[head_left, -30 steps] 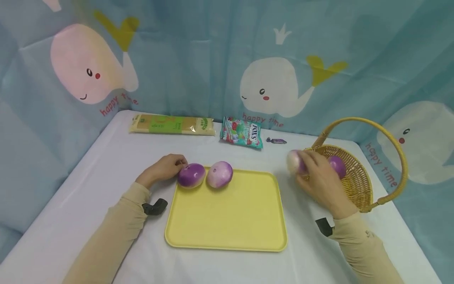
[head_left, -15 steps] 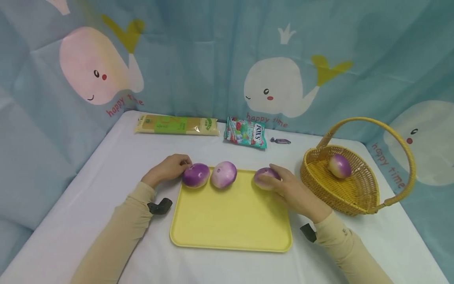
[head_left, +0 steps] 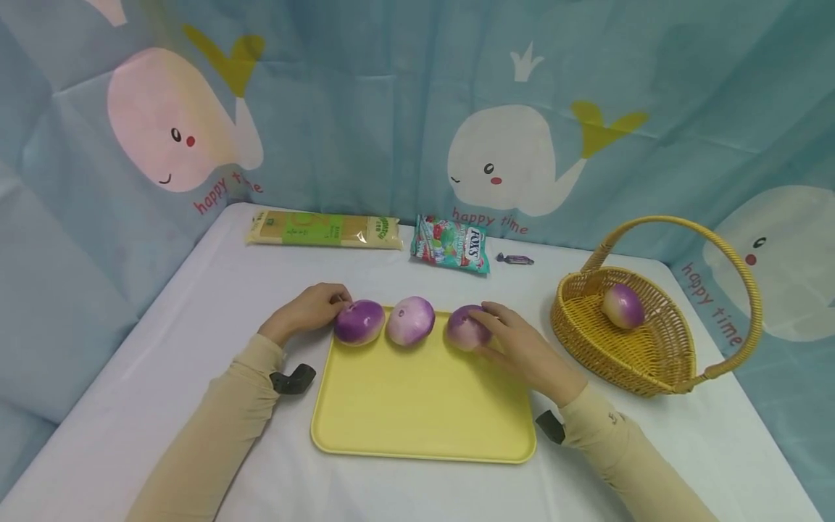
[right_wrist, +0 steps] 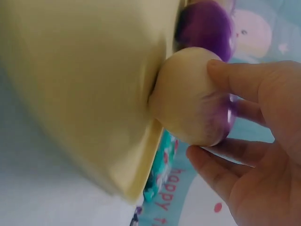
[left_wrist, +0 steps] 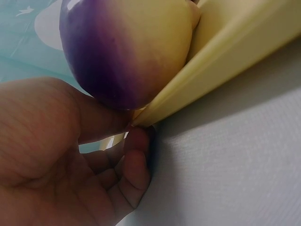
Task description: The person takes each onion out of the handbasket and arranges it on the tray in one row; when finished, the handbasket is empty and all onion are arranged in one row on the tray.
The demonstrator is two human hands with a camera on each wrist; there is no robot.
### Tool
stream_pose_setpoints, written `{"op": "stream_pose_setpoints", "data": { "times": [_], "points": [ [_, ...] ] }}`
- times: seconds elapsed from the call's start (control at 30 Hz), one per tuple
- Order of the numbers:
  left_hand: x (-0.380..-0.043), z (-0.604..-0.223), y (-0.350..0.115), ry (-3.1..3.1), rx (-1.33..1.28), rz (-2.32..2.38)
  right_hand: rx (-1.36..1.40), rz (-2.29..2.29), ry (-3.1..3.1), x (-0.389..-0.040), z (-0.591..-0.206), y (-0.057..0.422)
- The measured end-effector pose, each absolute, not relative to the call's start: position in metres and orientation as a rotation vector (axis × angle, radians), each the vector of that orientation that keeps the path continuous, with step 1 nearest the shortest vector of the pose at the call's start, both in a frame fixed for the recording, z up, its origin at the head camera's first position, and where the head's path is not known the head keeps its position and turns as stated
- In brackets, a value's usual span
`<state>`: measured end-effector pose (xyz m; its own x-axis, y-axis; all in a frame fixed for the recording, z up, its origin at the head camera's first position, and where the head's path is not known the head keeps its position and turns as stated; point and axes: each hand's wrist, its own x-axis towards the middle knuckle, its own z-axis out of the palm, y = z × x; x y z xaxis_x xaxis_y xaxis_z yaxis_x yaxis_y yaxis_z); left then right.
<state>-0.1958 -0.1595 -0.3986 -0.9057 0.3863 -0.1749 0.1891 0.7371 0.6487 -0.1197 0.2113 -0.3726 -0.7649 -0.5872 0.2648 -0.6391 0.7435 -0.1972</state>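
Three purple-and-white turnips stand in a row along the far side of a yellow tray (head_left: pixel 424 406): a dark purple left turnip (head_left: pixel 359 323), a paler middle turnip (head_left: pixel 410 321) and a right turnip (head_left: pixel 466 330). My right hand (head_left: pixel 522 351) grips the right turnip, thumb on its near side and fingers around the back; its pale underside meets the tray in the right wrist view. At the tray's far left corner, my left hand (head_left: pixel 309 312) pinches the rim (left_wrist: pixel 162 101) between thumb and fingers, right beside the left turnip.
A wicker basket (head_left: pixel 580 341) with a tall handle stands on the right, with another turnip (head_left: pixel 623 306) inside. Along the back lie a long noodle packet (head_left: pixel 326 230), a teal FOX'S candy bag (head_left: pixel 450 244) and a small wrapped candy (head_left: pixel 515 259). A whale-print curtain hangs behind.
My right hand has carried a turnip from the basket's side leftward onto the tray, then farther left toward the middle turnip. The left hand keeps its place at the tray corner.
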Motion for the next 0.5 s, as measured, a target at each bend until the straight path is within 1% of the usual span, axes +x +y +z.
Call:
{"op": "stream_pose_setpoints", "data": {
  "times": [0.27, 0.5],
  "points": [
    [-0.195, -0.398, -0.161, 2.637, 0.44, 0.945, 0.994, 0.423, -2.741, -0.127, -0.375, 0.189],
    [-0.197, -0.4, -0.161, 2.63, 0.442, 0.948, 0.999, 0.437, -2.774, -0.129, -0.375, 0.182]
  ]
}}
